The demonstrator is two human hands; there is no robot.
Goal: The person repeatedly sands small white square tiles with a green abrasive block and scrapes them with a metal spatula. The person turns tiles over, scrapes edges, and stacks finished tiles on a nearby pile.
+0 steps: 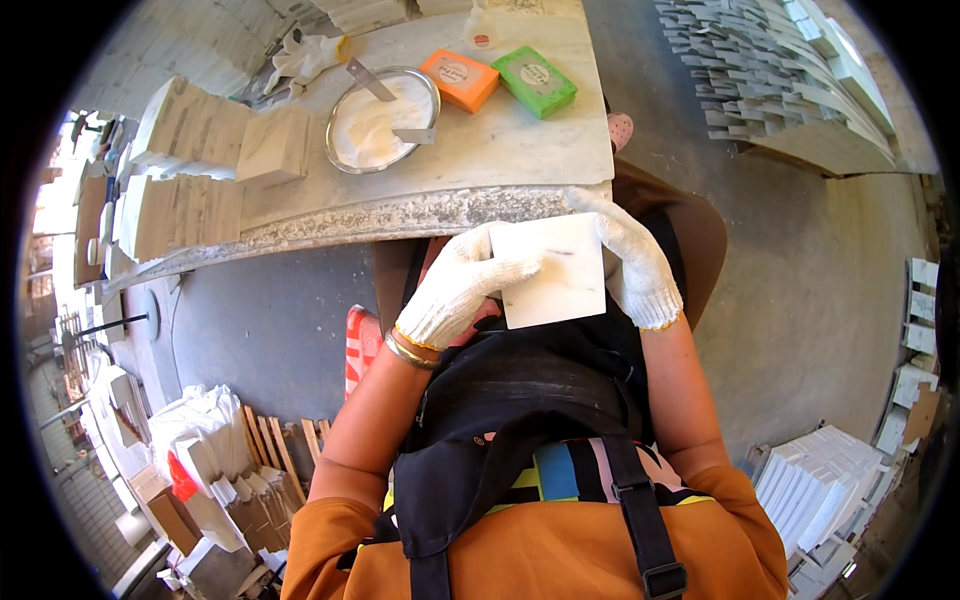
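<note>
I hold a square white marble tile (565, 290) with faint grey veins over my lap, just off the table's near edge. My left hand (465, 280), in a white knit glove, grips its left side with the thumb lying across the face. On the tile's right edge is my right hand (635, 255), gloved alike; one finger stretches past the top corner and the others are partly hidden behind the tile. Beyond, an oval metal bowl (331, 140) of white paste or powder stands on the table, with two flat metal scraper blades (415, 136) in it.
Orange (460, 80) and green (535, 82) boxes lie right of the bowl on the stone-topped table (500, 150). Tile stacks (185, 215) line its left side, near a loose glove (305, 60). More stacked tiles (820, 485) stand on the floor at right; stone offcuts are lower left.
</note>
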